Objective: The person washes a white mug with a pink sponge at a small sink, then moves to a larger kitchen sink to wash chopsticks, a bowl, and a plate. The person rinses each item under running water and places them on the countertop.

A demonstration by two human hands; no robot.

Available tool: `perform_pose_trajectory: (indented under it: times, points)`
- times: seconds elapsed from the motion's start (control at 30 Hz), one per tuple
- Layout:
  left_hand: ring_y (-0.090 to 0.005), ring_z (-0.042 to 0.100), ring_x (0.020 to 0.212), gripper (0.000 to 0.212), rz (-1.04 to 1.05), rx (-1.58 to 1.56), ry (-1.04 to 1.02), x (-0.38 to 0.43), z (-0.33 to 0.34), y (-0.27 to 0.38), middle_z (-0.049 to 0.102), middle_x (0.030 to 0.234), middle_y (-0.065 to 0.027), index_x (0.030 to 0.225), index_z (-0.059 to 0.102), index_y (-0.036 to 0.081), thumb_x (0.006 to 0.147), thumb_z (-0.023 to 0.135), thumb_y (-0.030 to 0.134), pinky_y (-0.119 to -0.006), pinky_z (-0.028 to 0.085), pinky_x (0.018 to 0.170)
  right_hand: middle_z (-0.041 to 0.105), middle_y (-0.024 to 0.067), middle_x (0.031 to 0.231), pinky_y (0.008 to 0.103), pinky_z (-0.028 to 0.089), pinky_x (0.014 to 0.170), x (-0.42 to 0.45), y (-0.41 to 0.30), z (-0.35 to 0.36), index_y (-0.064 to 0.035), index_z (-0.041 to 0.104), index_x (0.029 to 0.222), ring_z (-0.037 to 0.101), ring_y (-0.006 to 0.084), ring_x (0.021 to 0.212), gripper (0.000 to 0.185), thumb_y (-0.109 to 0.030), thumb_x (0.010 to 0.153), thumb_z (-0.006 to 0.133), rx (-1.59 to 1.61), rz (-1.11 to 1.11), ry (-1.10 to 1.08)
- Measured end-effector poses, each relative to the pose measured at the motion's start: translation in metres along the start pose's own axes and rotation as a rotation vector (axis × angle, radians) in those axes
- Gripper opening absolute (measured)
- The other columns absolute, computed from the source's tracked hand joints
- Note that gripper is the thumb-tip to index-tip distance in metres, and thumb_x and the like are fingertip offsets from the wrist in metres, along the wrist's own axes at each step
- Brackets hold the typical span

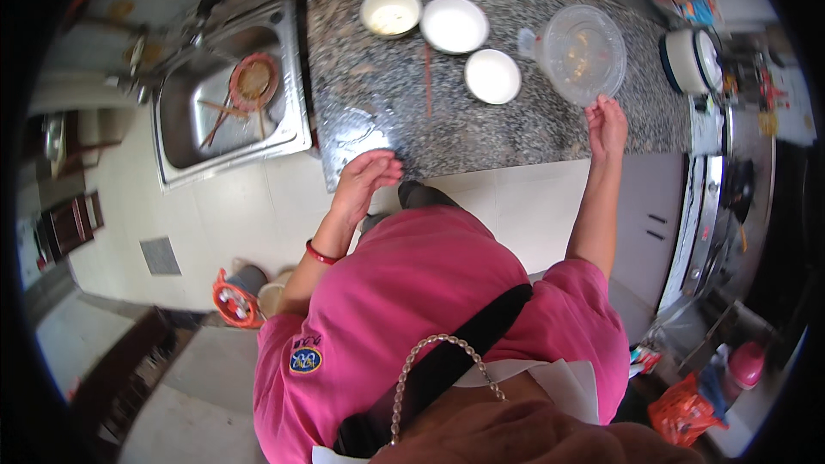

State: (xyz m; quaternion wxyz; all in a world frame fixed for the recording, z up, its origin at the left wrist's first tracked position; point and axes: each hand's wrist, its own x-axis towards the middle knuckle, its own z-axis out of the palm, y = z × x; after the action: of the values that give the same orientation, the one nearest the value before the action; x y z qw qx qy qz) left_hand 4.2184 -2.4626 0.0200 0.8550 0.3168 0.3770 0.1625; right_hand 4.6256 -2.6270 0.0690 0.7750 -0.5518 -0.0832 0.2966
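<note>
My right hand (606, 125) touches the near rim of a round translucent plastic colander or bowl (554, 61) with small yellowish bits in it; whether the fingers grip it cannot be told. Near the counter's front edge, my left hand (372, 177) hovers with fingers curled and nothing visible in it. Two white bowls (456, 24) (492, 76) and a third bowl with a pale residue (390, 11) stand on the speckled granite counter (445, 135). A thin reddish chopstick (428, 80) lies below the bowls.
Left of the counter, a steel sink (193, 129) holds a reddish strainer or bowl (254, 82) and several chopsticks. A white lidded pot (689, 61) stands at the counter's right end, near a stove (706, 206). An orange-lined bin (237, 299) is on the floor at left.
</note>
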Motion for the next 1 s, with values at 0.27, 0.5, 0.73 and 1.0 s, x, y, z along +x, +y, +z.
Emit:
perform_pose_trajectory:
  times: [0.27,0.5,0.73,1.0]
  points:
    - [-0.0156,0.058,0.075,0.015,0.261,-0.133,0.028,-0.042,-0.022,0.045,0.059,0.083,-0.0083,0.097,0.053,0.0,0.086,0.048,0.01,-0.026,0.047,0.068,0.057,0.0017,0.073,0.0233,0.046,0.061,-0.099,0.078,0.181,-0.0036,0.054,0.081,0.054,0.0093,0.064,0.003,-0.006,0.08,0.055,-0.3,0.358,-0.538]
    - [-0.0163,0.059,0.065,0.013,0.39,-0.37,0.325,-0.136,-0.127,0.01,0.058,0.075,-0.0088,0.092,0.051,0.002,0.083,0.053,0.01,-0.026,0.05,0.058,0.056,0.0025,0.074,0.0202,0.047,0.057,-0.186,0.162,0.266,-0.002,0.054,0.083,0.054,0.0095,0.061,0.004,-0.006,0.082,0.054,-0.579,0.545,-0.764]
    - [-0.0149,0.059,0.067,0.015,0.451,-0.439,0.473,-0.213,-0.19,-0.029,0.058,0.077,-0.0074,0.091,0.052,0.001,0.078,0.058,0.006,-0.025,0.049,0.06,0.056,0.0028,0.073,0.0195,0.046,0.055,-0.252,0.222,0.317,-0.0007,0.054,0.085,0.053,0.0083,0.059,0.007,-0.007,0.081,0.056,-0.846,0.629,-0.966]
    - [-0.0134,0.058,0.063,0.012,0.492,-0.398,0.752,-0.282,-0.244,-0.055,0.056,0.071,-0.0065,0.082,0.048,0.002,0.075,0.057,0.003,-0.023,0.047,0.056,0.055,0.0015,0.073,0.0186,0.046,0.053,-0.332,0.282,0.388,-0.0011,0.054,0.088,0.052,0.0075,0.06,0.009,-0.005,0.08,0.057,-0.967,0.576,-1.167]
